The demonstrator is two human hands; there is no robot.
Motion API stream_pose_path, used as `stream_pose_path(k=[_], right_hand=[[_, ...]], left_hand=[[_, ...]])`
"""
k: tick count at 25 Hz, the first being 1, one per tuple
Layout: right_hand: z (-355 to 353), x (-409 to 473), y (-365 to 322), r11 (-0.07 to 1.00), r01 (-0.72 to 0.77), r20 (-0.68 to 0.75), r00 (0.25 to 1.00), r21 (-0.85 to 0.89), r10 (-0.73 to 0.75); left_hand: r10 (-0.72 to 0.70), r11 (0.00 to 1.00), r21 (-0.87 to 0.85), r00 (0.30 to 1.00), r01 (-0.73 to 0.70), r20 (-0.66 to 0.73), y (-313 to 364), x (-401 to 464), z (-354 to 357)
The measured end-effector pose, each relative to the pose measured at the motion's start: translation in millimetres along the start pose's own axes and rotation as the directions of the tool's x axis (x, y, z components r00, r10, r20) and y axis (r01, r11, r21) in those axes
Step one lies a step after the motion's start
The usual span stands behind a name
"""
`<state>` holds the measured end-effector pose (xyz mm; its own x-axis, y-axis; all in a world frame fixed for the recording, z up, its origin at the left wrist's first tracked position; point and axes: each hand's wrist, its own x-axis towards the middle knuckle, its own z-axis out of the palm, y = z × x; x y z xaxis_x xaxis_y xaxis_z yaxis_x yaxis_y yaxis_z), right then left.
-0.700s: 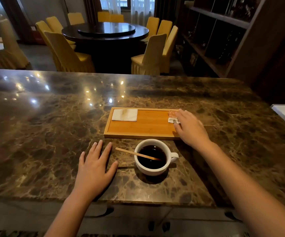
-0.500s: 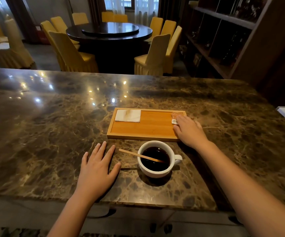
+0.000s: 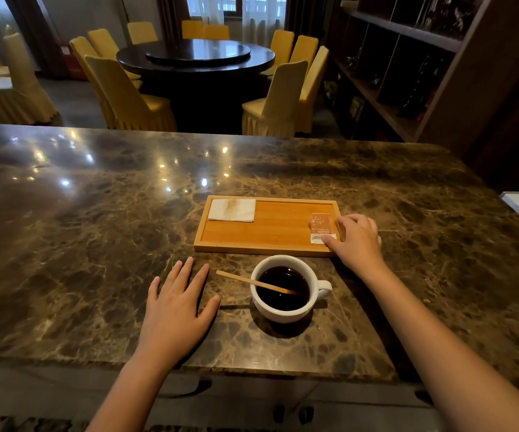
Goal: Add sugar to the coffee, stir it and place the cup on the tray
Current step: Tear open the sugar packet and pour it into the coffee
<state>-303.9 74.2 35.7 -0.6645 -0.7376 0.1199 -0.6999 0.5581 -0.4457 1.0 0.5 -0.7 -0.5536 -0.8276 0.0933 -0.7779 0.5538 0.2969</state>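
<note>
A person's two bare hands work at a dark marble counter [image 3: 96, 244] in a dining room. The left hand [image 3: 175, 307] lies flat on the stone, palm down and fingers spread, gripping nothing — it rests just beside the cup at the cup's nine o'clock, apart from it. The white cup [image 3: 284, 289] of black coffee stands on the counter, not on the tray, its handle turned to three o'clock; a wooden stir stick [image 3: 252, 282] leans in the coffee, its dry end jutting over the rim toward ten o'clock. At the cup's twelve o'clock, just beyond it, sits the shallow bamboo tray [image 3: 267, 247]. A folded white napkin [image 3: 232, 210] lies in the tray's far left corner. The sugar packet [image 3: 320, 226] — pinkish, with a white printed end — lies at the tray's right end. The right hand [image 3: 358, 241], at the cup's one o'clock, reaches over the tray's right edge with fingers curled; the thumb presses on the packet's near white end and the other fingers sit by its far right edge, a narrow pinch closing around the packet, which still lies flat on the wood. Behind the counter stand a round dark dining table [image 3: 196, 56] ringed with yellow-covered chairs [image 3: 127, 95], and dark shelving [image 3: 408, 67] at two o'clock.
</note>
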Motion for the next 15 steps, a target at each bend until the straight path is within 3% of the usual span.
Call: stream_pose_path(k=[8,12,15], right_hand=[[2.3,-5.3,3.8,0.956,-0.095,-0.077,0.990,0.278,0.121],[-6.7,-13.3,4.3,0.758,-0.153,-0.059,0.968,0.634,0.245],[-23.5,-26.7,0.2,0.600,-0.154,-0.023,0.961,0.785,0.276]], left_hand=[[0.004,1.000,0.011,1.000,-0.004,0.002,-0.7,0.3,1.0],[0.004,1.000,0.008,1.000,-0.004,-0.002,-0.4,0.4,1.1],[0.004,1.000,0.010,1.000,-0.004,-0.002,-0.1,-0.1,0.3]])
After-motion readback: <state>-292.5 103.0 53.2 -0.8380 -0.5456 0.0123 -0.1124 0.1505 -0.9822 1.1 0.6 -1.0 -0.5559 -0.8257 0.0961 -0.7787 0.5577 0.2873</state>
